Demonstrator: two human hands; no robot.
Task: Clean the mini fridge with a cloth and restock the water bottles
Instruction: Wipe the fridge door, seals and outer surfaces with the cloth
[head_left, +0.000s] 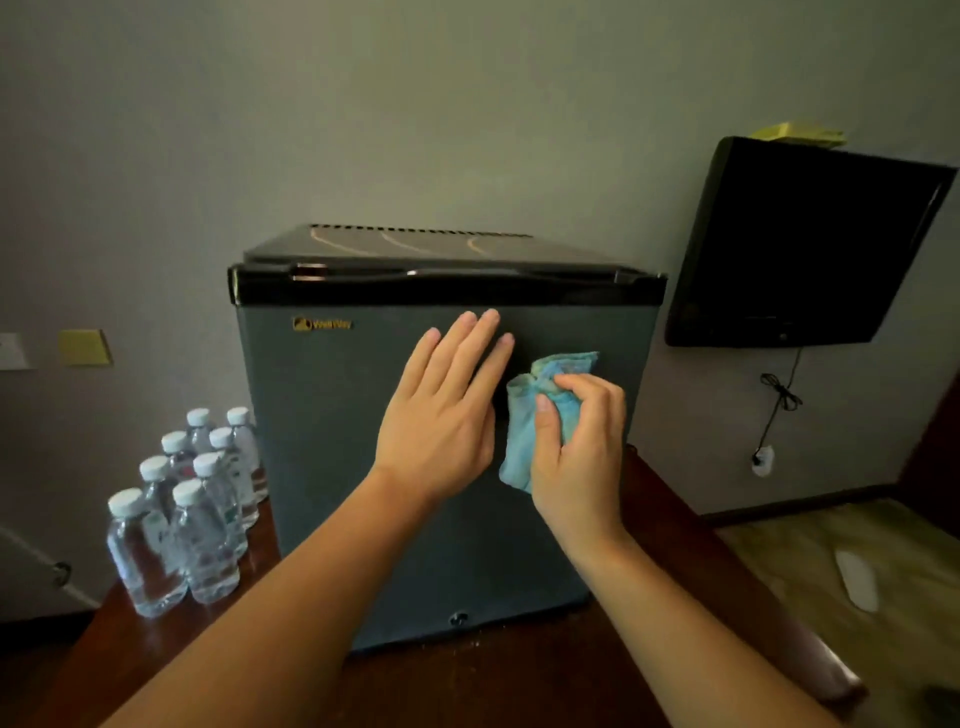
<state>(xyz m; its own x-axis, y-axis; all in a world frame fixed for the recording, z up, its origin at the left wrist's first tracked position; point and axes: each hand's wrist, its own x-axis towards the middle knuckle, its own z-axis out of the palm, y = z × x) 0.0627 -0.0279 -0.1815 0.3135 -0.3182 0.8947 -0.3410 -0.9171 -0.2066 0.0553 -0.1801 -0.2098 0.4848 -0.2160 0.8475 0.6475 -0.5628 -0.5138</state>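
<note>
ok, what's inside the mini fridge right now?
Can't tell: the mini fridge door is shut, so the inside is hidden. The left hand lies flat on the door; the right hand grips the cloth by it. The water bottles stand outside, on the table beside it.

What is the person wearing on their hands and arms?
Nothing that shows. The left hand and right hand have no gloves, rings or watch. Both forearms are uncovered, with no sleeve in view down to the picture's edge. The nails look short.
</note>
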